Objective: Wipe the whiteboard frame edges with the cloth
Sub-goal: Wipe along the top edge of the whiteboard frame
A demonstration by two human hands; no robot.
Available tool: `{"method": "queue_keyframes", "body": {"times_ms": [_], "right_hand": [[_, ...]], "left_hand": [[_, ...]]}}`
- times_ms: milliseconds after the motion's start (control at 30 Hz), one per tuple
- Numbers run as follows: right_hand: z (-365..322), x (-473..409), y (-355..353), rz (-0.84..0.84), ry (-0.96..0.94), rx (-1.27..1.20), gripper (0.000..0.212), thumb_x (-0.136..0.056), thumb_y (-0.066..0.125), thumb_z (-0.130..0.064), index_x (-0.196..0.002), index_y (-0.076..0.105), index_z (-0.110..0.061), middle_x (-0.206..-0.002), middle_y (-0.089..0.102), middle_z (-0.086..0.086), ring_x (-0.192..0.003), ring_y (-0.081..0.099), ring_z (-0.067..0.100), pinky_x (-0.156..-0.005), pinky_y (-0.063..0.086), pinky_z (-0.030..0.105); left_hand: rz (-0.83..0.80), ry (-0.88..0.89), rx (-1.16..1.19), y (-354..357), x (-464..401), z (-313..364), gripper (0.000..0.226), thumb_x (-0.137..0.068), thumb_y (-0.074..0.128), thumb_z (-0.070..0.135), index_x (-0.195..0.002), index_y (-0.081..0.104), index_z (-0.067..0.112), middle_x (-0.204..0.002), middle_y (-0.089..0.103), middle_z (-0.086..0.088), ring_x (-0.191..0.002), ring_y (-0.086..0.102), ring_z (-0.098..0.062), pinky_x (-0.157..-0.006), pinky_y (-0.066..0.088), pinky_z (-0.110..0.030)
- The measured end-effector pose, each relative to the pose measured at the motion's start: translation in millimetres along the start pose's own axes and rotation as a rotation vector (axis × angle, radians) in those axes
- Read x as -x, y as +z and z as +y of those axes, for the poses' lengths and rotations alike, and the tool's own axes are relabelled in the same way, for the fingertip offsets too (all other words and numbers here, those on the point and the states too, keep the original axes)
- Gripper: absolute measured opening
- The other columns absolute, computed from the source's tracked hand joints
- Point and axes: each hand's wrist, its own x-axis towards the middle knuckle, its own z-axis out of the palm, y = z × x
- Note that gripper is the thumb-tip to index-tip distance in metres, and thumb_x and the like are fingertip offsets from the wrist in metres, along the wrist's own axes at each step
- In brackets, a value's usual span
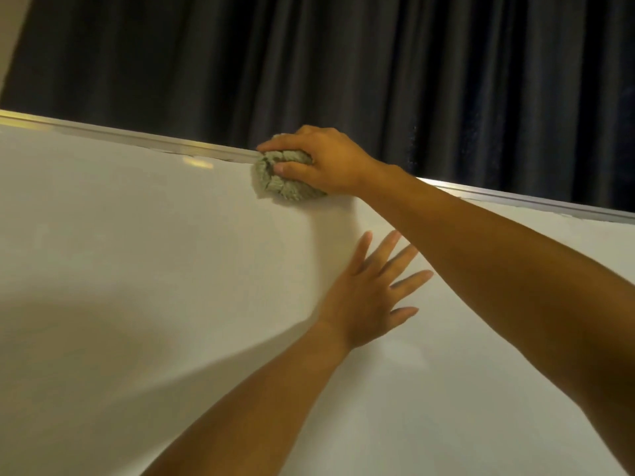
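My right hand [319,163] has its grip closed on the cloth [281,182] against the top frame edge [137,137], which runs on toward ten o'clock, while my left hand [367,297] lies open and flat on the whiteboard [137,252].

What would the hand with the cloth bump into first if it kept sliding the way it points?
Probably nothing soon. The right hand points left along the frame, which looks bare to the picture's edge. The cloth would just keep rubbing it.

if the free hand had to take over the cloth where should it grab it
Grip the cloth by the bunched lower fold hanging below the right hand, coming from below-left. That part is uncovered; the upper part is pinned against the top frame edge. The left hand is open and beneath.
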Motion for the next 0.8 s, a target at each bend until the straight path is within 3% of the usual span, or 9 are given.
{"method": "queue_keyframes", "body": {"times_ms": [100, 233, 433, 800], "right_hand": [[18, 22, -8, -0.011, 0.011, 0.007, 0.046, -0.095, 0.048, -0.057, -0.14, 0.05, -0.047, -0.129, 0.063, 0.002, -0.117, 0.057, 0.02, -0.098, 0.048, 0.046], [58, 69, -21, -0.031, 0.053, 0.018, 0.044, -0.097, 0.049, -0.054, -0.14, 0.049, -0.047, -0.13, 0.063, -0.001, -0.116, 0.055, 0.02, -0.099, 0.047, 0.048], [116, 141, -46, -0.044, 0.11, 0.019, 0.043, -0.099, 0.048, -0.051, -0.142, 0.047, -0.048, -0.126, 0.058, 0.007, -0.116, 0.056, 0.028, -0.099, 0.046, 0.042], [186, 254, -96, -0.028, 0.126, 0.05, 0.042, -0.099, 0.048, -0.052, -0.142, 0.047, -0.05, -0.122, 0.056, 0.006, -0.112, 0.058, 0.028, -0.098, 0.046, 0.04]], "left_hand": [[-0.021, 0.013, -0.025, 5, 2, 1, 0.067, -0.107, 0.038, 0.063, -0.166, 0.029, 0.032, -0.178, 0.016, -0.01, -0.165, 0.004, -0.04, -0.131, -0.001, -0.065], [-0.013, 0.015, -0.021, 12, 6, -10, 0.064, -0.108, 0.037, 0.064, -0.164, 0.034, 0.034, -0.178, 0.016, -0.007, -0.166, 0.003, -0.037, -0.132, -0.001, -0.063], [0.005, 0.026, -0.123, 21, 7, -13, 0.069, -0.108, 0.035, 0.066, -0.168, 0.018, 0.038, -0.179, 0.009, -0.005, -0.165, 0.006, -0.037, -0.131, 0.004, -0.064], [-0.075, -0.016, -0.186, 5, 4, 1, 0.07, -0.106, 0.023, 0.069, -0.168, 0.015, 0.039, -0.179, 0.006, -0.002, -0.166, 0.005, -0.034, -0.133, 0.006, -0.06]]}}
